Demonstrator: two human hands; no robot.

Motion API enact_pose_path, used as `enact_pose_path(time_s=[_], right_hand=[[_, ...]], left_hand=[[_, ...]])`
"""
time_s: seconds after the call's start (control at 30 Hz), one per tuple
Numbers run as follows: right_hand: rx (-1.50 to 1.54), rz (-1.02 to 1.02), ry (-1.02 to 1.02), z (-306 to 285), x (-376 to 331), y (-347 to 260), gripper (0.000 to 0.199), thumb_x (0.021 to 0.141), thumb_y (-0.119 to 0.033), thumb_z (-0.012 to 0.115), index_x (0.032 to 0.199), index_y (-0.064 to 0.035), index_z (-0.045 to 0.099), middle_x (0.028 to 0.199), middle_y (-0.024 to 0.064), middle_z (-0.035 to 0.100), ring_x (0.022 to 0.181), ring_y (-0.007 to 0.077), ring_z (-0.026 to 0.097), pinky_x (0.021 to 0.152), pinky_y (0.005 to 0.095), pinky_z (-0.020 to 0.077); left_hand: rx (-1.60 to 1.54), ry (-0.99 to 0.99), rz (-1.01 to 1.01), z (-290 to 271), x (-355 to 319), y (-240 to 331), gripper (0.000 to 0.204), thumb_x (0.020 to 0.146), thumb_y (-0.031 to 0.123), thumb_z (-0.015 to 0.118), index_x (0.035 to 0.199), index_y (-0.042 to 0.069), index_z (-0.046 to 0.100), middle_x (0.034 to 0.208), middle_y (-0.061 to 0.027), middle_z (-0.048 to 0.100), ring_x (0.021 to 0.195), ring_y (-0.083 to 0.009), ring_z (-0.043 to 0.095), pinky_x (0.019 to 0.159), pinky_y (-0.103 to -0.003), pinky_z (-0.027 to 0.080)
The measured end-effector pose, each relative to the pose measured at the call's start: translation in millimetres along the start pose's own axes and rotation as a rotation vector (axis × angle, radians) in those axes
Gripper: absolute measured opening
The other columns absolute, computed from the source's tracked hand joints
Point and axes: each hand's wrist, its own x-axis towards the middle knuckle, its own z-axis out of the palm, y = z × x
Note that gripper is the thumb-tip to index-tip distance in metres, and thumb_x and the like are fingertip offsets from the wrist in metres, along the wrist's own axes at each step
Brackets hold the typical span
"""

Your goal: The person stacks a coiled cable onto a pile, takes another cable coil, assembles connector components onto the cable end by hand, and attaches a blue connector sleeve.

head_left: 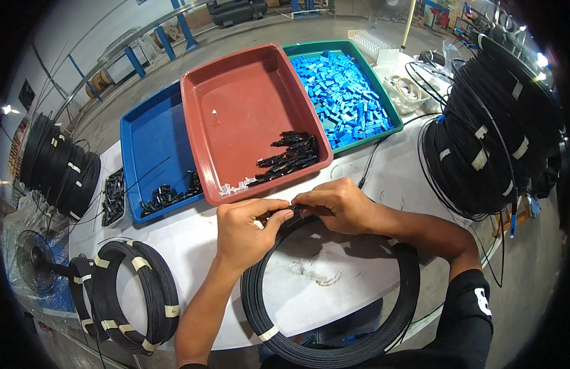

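A large coil of black cable (253, 295) lies in front of me, its near part over the table's front edge, with a pale tape band around it. At its far side my left hand (251, 230) is closed, thumb and forefinger pinched together. Close beside it, my right hand (340, 206) is closed too, its fingertips almost touching the left ones. A dark piece, probably cable, shows between the fingertips; its exact shape is hidden. A small white bit shows under the left fingers. The red tray (236, 98) stands just beyond both hands, holding black connectors (291, 157) and small white pieces (236, 186).
A blue tray (153, 129) with black parts and a green tray (392, 117) of blue connectors (343, 92) flank the red one. Taped cable coils (137, 295) stand at left; tall cable stacks (482, 141) rise at right. A fan (36, 261) sits far left.
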Motion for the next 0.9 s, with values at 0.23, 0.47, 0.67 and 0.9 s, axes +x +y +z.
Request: enact_pose_path(time_s=[0.23, 0.47, 0.67, 0.9], right_hand=[[-0.131, 0.016, 0.076, 10, -7, -8, 0.015, 0.079, -0.006, 0.072, 0.093, -0.0054, 0.069, 0.078, 0.0134, 0.07, 0.069, 0.0345, 0.068, 0.06, 0.0416, 0.0525], [0.032, 0.182, 0.129, 23, -2, -18, 0.014, 0.079, -0.01, 0.072, 0.093, -0.0068, 0.074, 0.081, 0.0133, 0.072, 0.072, 0.033, 0.069, 0.062, 0.0415, 0.0525], [0.104, 0.171, 0.124, 13, -4, -18, 0.014, 0.082, -0.013, 0.071, 0.094, -0.0052, 0.075, 0.084, 0.014, 0.072, 0.076, 0.033, 0.07, 0.065, 0.0405, 0.0533], [-0.029, 0.078, 0.044, 16, -13, -11, 0.021, 0.081, -0.007, 0.072, 0.101, -0.0044, 0.069, 0.082, 0.0154, 0.07, 0.077, 0.0365, 0.069, 0.067, 0.0417, 0.0542]], left_hand=[[0.046, 0.063, 0.014, 10, -2, 2, 0.015, 0.073, -0.007, 0.075, 0.087, -0.003, 0.076, 0.078, -0.013, 0.075, 0.066, -0.017, 0.072, 0.064, -0.027, 0.056], [0.283, 0.287, 0.343, 28, -17, -10, 0.015, 0.062, -0.01, 0.064, 0.07, 0.002, 0.068, 0.073, -0.0107, 0.071, 0.067, -0.0251, 0.071, 0.062, -0.032, 0.056], [0.238, 0.256, 0.356, 25, -13, -5, 0.015, 0.065, -0.01, 0.067, 0.075, 0.001, 0.071, 0.076, -0.0112, 0.073, 0.068, -0.0252, 0.072, 0.063, -0.031, 0.056], [-0.017, 0.007, -0.156, 5, -11, 9, 0.011, 0.078, 0.003, 0.078, 0.089, -0.001, 0.076, 0.078, -0.0148, 0.075, 0.067, -0.0181, 0.073, 0.064, -0.028, 0.056]])
